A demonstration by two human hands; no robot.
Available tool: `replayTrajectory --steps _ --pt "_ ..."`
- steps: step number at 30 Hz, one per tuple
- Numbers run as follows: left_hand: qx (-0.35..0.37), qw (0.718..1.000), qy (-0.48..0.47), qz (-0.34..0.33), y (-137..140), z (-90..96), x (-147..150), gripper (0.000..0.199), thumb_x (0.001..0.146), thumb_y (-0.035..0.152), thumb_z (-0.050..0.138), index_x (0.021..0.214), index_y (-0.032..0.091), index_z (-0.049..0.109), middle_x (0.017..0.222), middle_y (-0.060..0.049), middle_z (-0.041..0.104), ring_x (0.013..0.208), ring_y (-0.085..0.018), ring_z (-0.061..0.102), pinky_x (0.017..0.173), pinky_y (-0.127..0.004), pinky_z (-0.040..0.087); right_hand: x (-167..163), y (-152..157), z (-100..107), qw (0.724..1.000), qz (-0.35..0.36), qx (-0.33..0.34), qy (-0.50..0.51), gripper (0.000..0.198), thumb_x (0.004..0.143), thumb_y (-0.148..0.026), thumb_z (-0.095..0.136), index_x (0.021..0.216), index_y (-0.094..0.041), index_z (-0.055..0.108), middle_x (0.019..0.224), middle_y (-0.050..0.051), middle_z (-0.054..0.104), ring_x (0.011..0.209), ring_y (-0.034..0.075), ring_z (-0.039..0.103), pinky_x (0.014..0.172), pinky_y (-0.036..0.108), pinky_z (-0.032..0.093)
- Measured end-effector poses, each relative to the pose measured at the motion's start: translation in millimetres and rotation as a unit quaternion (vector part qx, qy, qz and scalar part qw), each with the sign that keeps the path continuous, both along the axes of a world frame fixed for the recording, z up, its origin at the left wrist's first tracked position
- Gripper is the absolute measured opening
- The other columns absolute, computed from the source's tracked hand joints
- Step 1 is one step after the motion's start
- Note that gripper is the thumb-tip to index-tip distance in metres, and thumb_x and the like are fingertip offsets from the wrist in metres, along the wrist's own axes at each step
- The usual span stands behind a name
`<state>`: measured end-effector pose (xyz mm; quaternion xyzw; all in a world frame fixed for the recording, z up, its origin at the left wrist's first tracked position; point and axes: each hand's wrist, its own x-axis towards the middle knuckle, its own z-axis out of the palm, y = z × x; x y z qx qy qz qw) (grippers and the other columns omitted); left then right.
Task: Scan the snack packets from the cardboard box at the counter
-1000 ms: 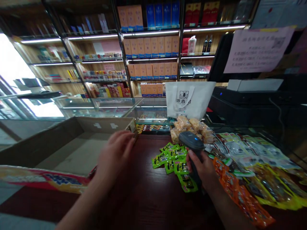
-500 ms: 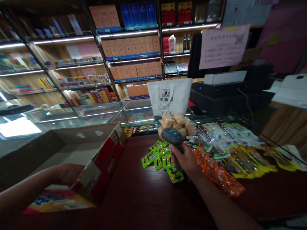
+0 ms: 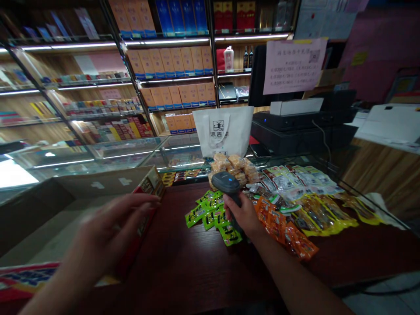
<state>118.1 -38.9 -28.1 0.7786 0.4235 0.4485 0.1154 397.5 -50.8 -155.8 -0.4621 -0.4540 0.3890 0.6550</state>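
My right hand (image 3: pixel 244 214) grips the handle of a dark barcode scanner (image 3: pixel 226 181), which shows a small blue light. Below and left of the scanner lie green snack packets (image 3: pixel 210 210); orange packets (image 3: pixel 278 223) lie to the right of my wrist. Just beyond the scanner sits a pile of wrapped tan snacks (image 3: pixel 234 164). My left hand (image 3: pixel 108 232), blurred, hovers over the right side of an open cardboard box (image 3: pixel 95 183). Its fingers stretch forward with nothing visible in them.
A white tote bag (image 3: pixel 223 131) stands behind the snacks on the dark red table (image 3: pixel 170 262). Yellow-edged packs (image 3: pixel 321 214) and white packs (image 3: pixel 302 179) spread to the right. A monitor (image 3: pixel 257 74) with a pink notice rises behind; stocked shelves (image 3: pixel 177 81) line the wall.
My left hand has come up out of the cardboard box and moved right, its fingers now extended. My right hand still holds the scanner. The whole view has shifted slightly.
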Motion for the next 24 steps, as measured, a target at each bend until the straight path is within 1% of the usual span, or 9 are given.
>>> replayTrajectory --steps 2,6,8,10,13,15,17,20,24 --pt "-0.029 0.998 0.005 -0.063 -10 -27.2 36 0.023 0.074 0.048 0.069 0.084 0.031 0.08 0.086 -0.004 0.078 0.079 -0.028 0.071 0.076 -0.04 0.055 1 0 1 1.0 0.003 -0.001 -0.005 0.04 0.083 -0.061 0.064 0.076 -0.022 0.056 0.05 -0.006 0.056 0.041 0.012 0.052 0.044 0.024 0.044" --pt "-0.189 0.966 -0.126 -0.12 -9 -87.1 98 0.029 0.075 0.046 0.072 0.093 0.024 0.078 0.092 -0.011 0.076 0.084 -0.029 0.071 0.073 -0.038 0.056 2 -1 6 0.999 0.001 -0.015 -0.033 0.038 0.087 -0.059 0.056 0.077 -0.022 0.055 0.052 -0.006 0.055 0.042 0.012 0.052 0.044 0.023 0.044" --pt "-0.261 0.936 -0.186 -0.145 -5 -106.4 118 0.032 0.075 0.048 0.071 0.093 0.022 0.074 0.085 -0.01 0.074 0.075 -0.026 0.069 0.064 -0.035 0.055 1 -3 11 0.998 -0.004 -0.028 -0.063 0.036 0.088 -0.057 0.055 0.079 -0.022 0.055 0.051 -0.006 0.055 0.042 0.013 0.052 0.044 0.024 0.044" --pt "-0.268 0.927 -0.213 -0.15 -4 -116.2 130 0.03 0.077 0.05 0.069 0.083 0.021 0.068 0.07 -0.005 0.067 0.06 -0.021 0.062 0.052 -0.03 0.049 -1 -5 16 0.994 -0.017 -0.04 -0.105 0.033 0.088 -0.055 0.056 0.082 -0.022 0.056 0.052 -0.005 0.056 0.043 0.014 0.054 0.045 0.025 0.044" --pt "-0.152 0.956 -0.224 -0.116 -7 -118.1 132 0.025 0.083 0.043 0.066 0.07 0.022 0.059 0.062 -0.001 0.056 0.054 -0.016 0.051 0.05 -0.026 0.042 -5 -6 20 0.98 -0.037 -0.051 -0.188 0.026 0.085 -0.047 0.062 0.089 -0.021 0.061 0.068 0.001 0.067 0.059 0.019 0.062 0.056 0.029 0.049" --pt "-0.042 0.964 -0.217 -0.145 -14 -114.6 126 0.022 0.087 0.035 0.061 0.069 0.023 0.057 0.063 -0.001 0.055 0.057 -0.016 0.052 0.055 -0.027 0.044 -10 -7 20 0.967 -0.034 -0.06 -0.246 0.025 0.082 -0.04 0.066 0.096 -0.019 0.064 0.085 0.007 0.073 0.076 0.025 0.066 0.069 0.035 0.051" --pt "0.071 0.955 -0.172 -0.231 -22 -108.6 120 0.016 0.091 0.029 0.056 0.075 0.024 0.058 0.064 -0.002 0.057 0.059 -0.018 0.055 0.057 -0.029 0.046 -17 -9 16 0.952 -0.02 -0.074 -0.297 0.035 0.078 -0.035 0.069 0.108 -0.016 0.065 0.1 0.013 0.075 0.09 0.03 0.068 0.081 0.041 0.051" --pt "0.206 0.919 -0.071 -0.33 -36 -98.7 116 0.015 0.096 0.029 0.048 0.087 0.023 0.057 0.066 -0.002 0.061 0.06 -0.017 0.059 0.063 -0.031 0.049 -30 -11 9 0.929 0.016 -0.089 -0.359 0.05 0.078 -0.03 0.07 0.124 -0.016 0.061 0.115 0.015 0.073 0.106 0.032 0.067 0.092 0.043 0.05" --pt "0.254 0.905 -0.025 -0.341 -45 -97.9 124 0.024 0.101 0.034 0.039 0.088 0.02 0.054 0.066 -0.003 0.063 0.061 -0.016 0.061 0.065 -0.03 0.049 -45 -13 5 0.89 0.069 -0.107 -0.437 0.056 0.079 -0.023 0.069 0.133 -0.015 0.056 0.122 0.015 0.071 0.111 0.032 0.066 0.095 0.043 0.051"
